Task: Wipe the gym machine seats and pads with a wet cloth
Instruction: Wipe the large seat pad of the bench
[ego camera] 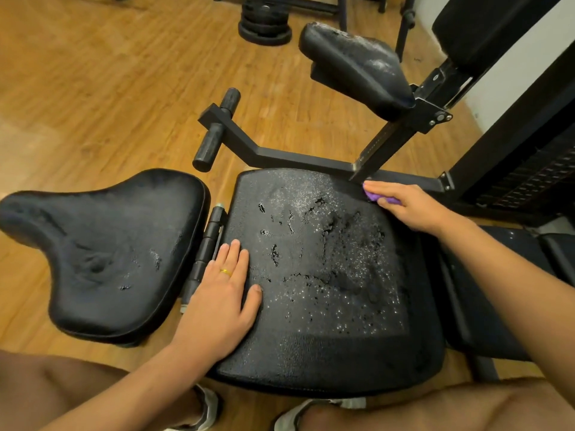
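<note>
A worn black seat (323, 281) with cracked, flaking vinyl fills the middle. My left hand (222, 293) lies flat on its left edge, fingers straight, a gold ring on one finger. My right hand (407, 206) presses a purple cloth (378, 198) onto the seat's far right corner, with most of the cloth hidden under the palm. A black saddle-shaped pad (102, 253) sits to the left of the seat. A second worn black pad (357, 70) stands raised behind it on the frame.
A black steel frame arm (264, 150) with two roller grips (217, 132) runs behind the seat. Weight plates (264, 21) sit on the wooden floor at the back. The machine's weight stack (529, 175) is at right. My knees and shoes are at the bottom.
</note>
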Demonstrator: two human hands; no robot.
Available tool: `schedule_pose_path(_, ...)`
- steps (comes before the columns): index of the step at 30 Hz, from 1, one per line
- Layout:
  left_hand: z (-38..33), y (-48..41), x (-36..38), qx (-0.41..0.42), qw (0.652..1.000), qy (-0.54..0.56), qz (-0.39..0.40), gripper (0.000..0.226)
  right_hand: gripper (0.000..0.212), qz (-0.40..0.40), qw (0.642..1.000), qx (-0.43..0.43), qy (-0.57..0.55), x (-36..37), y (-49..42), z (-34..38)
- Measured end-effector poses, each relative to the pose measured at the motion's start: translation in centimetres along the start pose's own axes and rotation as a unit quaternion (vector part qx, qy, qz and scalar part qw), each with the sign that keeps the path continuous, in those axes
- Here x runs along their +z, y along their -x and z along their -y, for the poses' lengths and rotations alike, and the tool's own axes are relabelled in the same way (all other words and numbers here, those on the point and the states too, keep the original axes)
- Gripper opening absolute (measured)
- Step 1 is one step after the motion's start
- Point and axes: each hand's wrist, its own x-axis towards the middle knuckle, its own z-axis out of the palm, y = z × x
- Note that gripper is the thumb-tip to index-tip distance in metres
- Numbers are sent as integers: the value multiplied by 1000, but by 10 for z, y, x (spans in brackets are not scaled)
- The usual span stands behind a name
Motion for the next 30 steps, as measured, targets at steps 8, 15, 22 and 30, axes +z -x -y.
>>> schedule_pose_path(8,-2,-2,-1,1,1000,6,5,83,49,32,997,-74,4,38,-83,77)
schedule_pose_path(15,-6,-2,-6,3,1000,-3,9,84,51,53,994,-100,-12,29,-87,72)
schedule_pose_path(22,-1,-2,1,2,1000,-12,6,79,47,23,997,-74,-25,19,-64,35)
schedule_pose_path(30,-1,-4,2,3,1000,-11,8,77,45,71,987,-138,30,44,-122,103)
